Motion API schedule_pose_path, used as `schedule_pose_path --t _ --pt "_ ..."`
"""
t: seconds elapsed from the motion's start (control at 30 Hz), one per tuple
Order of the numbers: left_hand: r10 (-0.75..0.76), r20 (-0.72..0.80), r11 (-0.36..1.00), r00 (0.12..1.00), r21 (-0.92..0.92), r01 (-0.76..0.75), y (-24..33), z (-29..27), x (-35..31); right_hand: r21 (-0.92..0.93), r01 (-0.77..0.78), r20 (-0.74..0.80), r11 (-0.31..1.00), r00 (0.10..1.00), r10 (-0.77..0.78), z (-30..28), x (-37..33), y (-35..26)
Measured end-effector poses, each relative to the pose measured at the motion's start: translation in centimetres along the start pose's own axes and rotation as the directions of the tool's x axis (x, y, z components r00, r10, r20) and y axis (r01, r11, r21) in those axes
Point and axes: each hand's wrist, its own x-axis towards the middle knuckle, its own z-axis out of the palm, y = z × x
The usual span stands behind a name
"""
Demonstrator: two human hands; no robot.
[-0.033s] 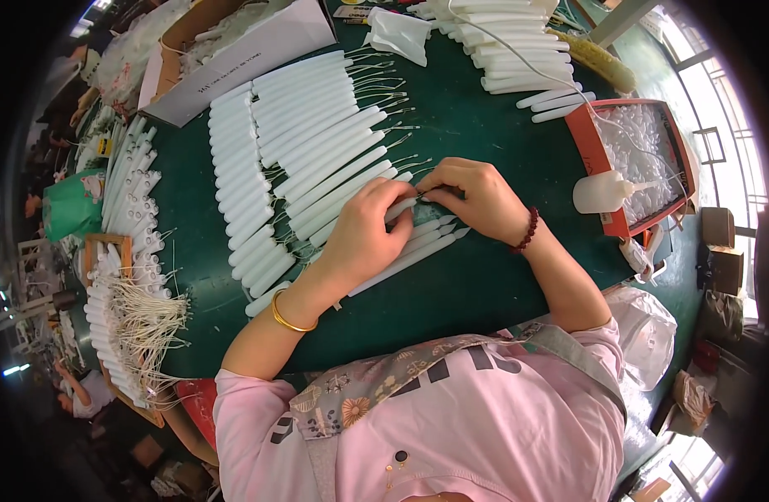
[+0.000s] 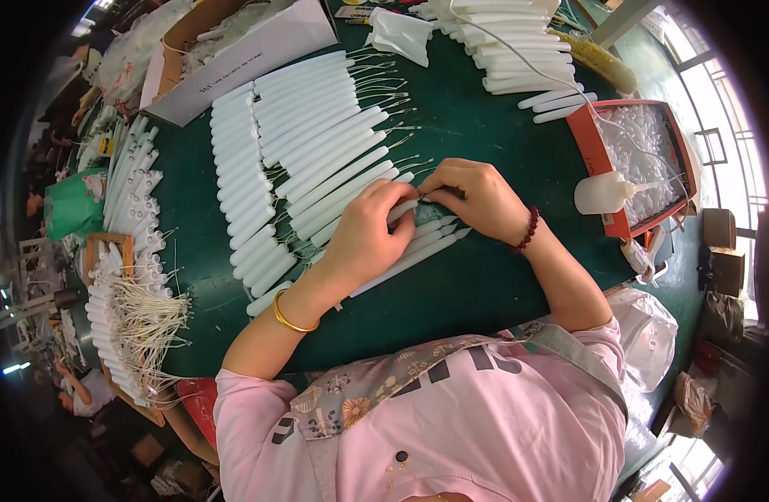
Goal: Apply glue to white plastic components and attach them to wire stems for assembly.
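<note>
Only a very slight shift of the whole view is seen against the earlier frame; both hands and the items on the table keep their places relative to one another. Left hand (image 2: 369,227), wearing a gold-coloured metal bangle (image 2: 294,325), has its thumb and fingers closed around a slender white tapered stick (image 2: 408,207), which it holds above the dark green flat tabletop (image 2: 476,293), right of the middle rows. Right hand (image 2: 485,198), wearing a dark red beaded bracelet (image 2: 531,228), has thumb and forefinger pinched together at the stick's tip; any small part between them is too hidden to identify.

On the near side of the held stick lie several slim white sticks with pointed tips (image 2: 408,269), side by side, tips to the right. Left of the hands are closely laid rows of white round sticks (image 2: 309,96), thin wire ends projecting at the right. Far left stands an open white cardboard box (image 2: 250,63); far right, a stack of white sticks (image 2: 522,60). At right, an open red cardboard box (image 2: 587,144) contains clear plastic pieces (image 2: 635,138). A white plastic nozzle bottle (image 2: 597,194) overlaps its left wall in view; contact cannot be determined.
</note>
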Motion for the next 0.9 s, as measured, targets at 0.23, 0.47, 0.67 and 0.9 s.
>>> schedule_pose_path --t 0.23,0.47,0.67,0.9 --pt "-0.018 -0.020 0.994 1.000 0.112 0.020 0.1 0.7 -0.6 -0.033 -0.022 0.040 0.999 0.999 0.023 -0.4 -1.1 -0.1" --pt "-0.042 0.014 0.993 0.999 0.107 0.040 0.8 1.1 -1.5 -0.260 0.036 -0.312 0.965 0.943 -0.119 -5.6 -6.2 -4.0" --pt "-0.083 0.090 0.994 0.993 0.074 0.076 1.7 1.6 -1.1 0.004 -0.260 -0.985 0.966 0.167 0.049 -10.0 -18.0 0.0" --pt "-0.107 0.073 0.994 0.992 0.039 0.105 1.4 2.0 -0.8 -0.393 -0.679 -0.853 0.621 0.521 0.030 -11.1 -13.0 -2.0"
